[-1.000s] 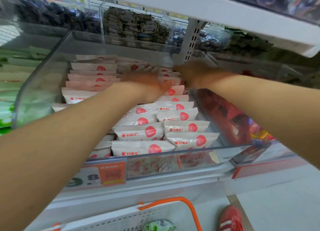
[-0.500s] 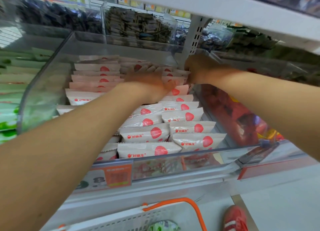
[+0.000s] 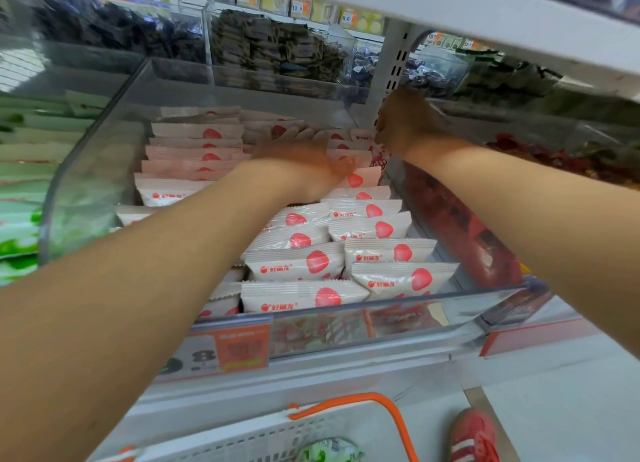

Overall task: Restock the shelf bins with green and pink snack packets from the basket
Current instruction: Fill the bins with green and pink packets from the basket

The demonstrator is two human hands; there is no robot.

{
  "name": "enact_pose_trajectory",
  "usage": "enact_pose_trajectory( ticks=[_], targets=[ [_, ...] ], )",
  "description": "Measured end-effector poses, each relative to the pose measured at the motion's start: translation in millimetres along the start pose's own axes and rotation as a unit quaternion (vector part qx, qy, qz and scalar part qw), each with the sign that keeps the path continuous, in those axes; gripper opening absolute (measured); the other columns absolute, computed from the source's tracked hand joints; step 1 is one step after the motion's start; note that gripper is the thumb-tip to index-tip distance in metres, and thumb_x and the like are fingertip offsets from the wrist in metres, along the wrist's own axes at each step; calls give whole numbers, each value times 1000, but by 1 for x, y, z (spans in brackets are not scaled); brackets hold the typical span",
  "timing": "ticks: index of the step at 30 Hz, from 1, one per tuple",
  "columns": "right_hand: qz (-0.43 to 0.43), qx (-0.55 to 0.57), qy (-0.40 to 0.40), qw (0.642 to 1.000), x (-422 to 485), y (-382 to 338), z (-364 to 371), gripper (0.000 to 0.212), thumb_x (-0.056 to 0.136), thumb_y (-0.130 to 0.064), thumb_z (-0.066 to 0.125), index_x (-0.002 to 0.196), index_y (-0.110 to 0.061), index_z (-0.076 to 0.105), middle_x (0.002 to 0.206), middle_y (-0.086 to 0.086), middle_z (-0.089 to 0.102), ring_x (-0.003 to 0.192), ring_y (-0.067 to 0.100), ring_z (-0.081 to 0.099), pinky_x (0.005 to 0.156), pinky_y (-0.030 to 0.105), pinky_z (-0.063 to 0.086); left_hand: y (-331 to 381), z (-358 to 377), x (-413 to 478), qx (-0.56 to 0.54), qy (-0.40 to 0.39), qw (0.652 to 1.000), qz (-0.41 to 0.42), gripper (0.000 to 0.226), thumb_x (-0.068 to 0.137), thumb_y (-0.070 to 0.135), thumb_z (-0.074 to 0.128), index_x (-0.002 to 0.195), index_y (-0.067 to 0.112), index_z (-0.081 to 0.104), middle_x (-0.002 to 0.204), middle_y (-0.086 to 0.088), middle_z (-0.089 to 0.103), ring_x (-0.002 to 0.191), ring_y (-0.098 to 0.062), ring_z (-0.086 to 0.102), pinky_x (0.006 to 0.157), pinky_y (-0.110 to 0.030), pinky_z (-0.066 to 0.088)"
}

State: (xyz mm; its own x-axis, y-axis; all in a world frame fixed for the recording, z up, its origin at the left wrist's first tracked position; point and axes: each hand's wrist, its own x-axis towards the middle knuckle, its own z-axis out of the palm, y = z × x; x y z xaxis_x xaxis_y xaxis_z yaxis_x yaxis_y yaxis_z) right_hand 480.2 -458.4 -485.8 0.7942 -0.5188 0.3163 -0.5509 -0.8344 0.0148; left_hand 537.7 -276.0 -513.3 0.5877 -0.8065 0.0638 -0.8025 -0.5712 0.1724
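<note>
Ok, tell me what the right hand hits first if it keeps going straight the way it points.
Probably the clear back wall of the pink packet bin: the right hand reaches deep over the rear pink packets, beside the white slotted upright. Depth is unclear, so the upright could come first.

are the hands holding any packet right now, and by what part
It cannot be told: both hands, left hand blurred and right hand, rest deep among the pink packets, fingers hidden.

Upper shelf (image 3: 450, 7) hangs low over the packed pink-packet bin (image 3: 104, 142).
</note>
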Motion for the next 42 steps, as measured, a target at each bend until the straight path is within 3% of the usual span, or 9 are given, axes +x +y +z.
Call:
enact_pose_trajectory(
  ticks=[8, 15, 18, 23, 27, 29, 31, 37, 42],
  targets=[
    [-18, 8, 63, 998, -46, -10, -8, 11, 84, -6, 63, 94, -9, 63, 109, 14, 62, 102, 32, 60, 80, 33, 47, 6, -9, -9, -46, 19, 999, 10, 76, 92, 73, 25, 153, 27, 26, 161, 1, 23, 147, -21, 21, 117, -43, 19],
    [-20, 189, 99, 977, -128, -14, -45, 10, 82, -11, 58, 86, -13, 66, 84, 7, 68, 80, 27, 62, 68, 30, 47, 23, -42, -74, -106, 116, 987, 26, 27, 93, 39, 53, 106, 19, 65, 109, -6, 67, 96, -27, 61, 82, -35, 50],
    [-4, 245, 100, 964, -178, -30, -68, 6, 77, -15, 60, 78, -20, 63, 69, -6, 58, 72, 22, 60, 69, 35, 51, 34, -50, -135, -137, 141, 980, 1, 8, 86, 27, 54, 83, 22, 60, 83, 4, 65, 79, -21, 59, 66, -32, 43],
    [-25, 291, 89, 952, -275, -73, -66, 6, 78, -13, 60, 77, -19, 58, 64, -8, 51, 68, 22, 57, 60, 34, 44, 43, -26, -241, -113, 99, 988, -33, 9, 82, 31, 56, 77, 23, 55, 74, 7, 57, 76, -21, 54, 61, -30, 33],
    [-57, 254, -150, 954, -352, -103, -8, 8, 83, -13, 56, 82, -21, 56, 74, -3, 59, 77, 25, 60, 65, 35, 48, 21, 38, -304, -113, -109, 979, -132, 15, 86, 30, 58, 91, 17, 64, 94, 0, 66, 95, -25, 61, 73, -32, 49],
    [-59, 216, -288, 931, -387, -110, 35, 10, 86, -11, 54, 88, -19, 61, 88, 4, 66, 88, 28, 62, 76, 38, 53, -3, 78, -327, -87, -193, 965, -154, 20, 87, 30, 59, 94, 12, 63, 106, -5, 66, 102, -26, 61, 86, -35, 51],
    [-84, 145, -392, 905, -417, -116, 73, 16, 89, -8, 53, 100, -12, 64, 104, 10, 66, 97, 29, 61, 85, 41, 53, -27, 109, -346, -78, -251, 951, -164, 16, 88, 27, 58, 87, 11, 60, 100, -6, 66, 94, -24, 62, 84, -35, 52],
    [-148, 119, -501, 844, -480, -158, 153, 19, 86, 6, 50, 99, -3, 62, 95, 12, 61, 86, 27, 60, 71, 33, 51, -64, 167, -364, -58, -330, 924, -186, 25, 88, 17, 54, 65, 16, 44, 74, 0, 47, 70, -17, 48, 74, -34, 49],
    [-176, 147, -594, 771, -523, -198, 200, 44, 95, -1, 44, 138, -2, 43, 136, 17, 49, 122, 32, 51, 99, 40, 46, -70, 198, -379, -69, -358, 911, -192, 26, 88, 13, 53, 63, 13, 46, 69, -1, 48, 70, -19, 49, 67, -31, 44]
  ],
)
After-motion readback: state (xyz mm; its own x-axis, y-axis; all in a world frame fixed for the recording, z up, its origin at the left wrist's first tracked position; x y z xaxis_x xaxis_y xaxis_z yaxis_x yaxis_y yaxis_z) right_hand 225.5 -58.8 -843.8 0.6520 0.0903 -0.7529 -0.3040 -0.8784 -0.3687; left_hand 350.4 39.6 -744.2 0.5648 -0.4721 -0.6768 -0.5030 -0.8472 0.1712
